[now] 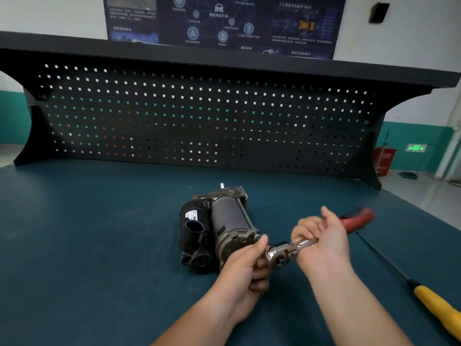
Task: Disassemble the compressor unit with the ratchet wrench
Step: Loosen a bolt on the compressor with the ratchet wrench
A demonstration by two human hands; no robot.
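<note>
Right hand (324, 239) grips the ratchet wrench (283, 252); left hand (245, 269) pinches its head.

This is a workshop, and its poster points to vehicle work. A black pegboard (199, 116) stands at the back of a workbench (87, 233) covered in a dark teal mat, with a shelf (224, 61) across the pegboard's top. Above the pegboard hangs a poster (224, 21) of car graphics and linked icons. In front of the pegboard are a compressor (219, 228), a red-handled wrench (282, 252) and a yellow-handled screwdriver (409, 283). Right of the pegboard, a white-and-teal wall (411, 136) carries a lit green exit sign (416, 147) beside a red bin (385, 159).
</note>
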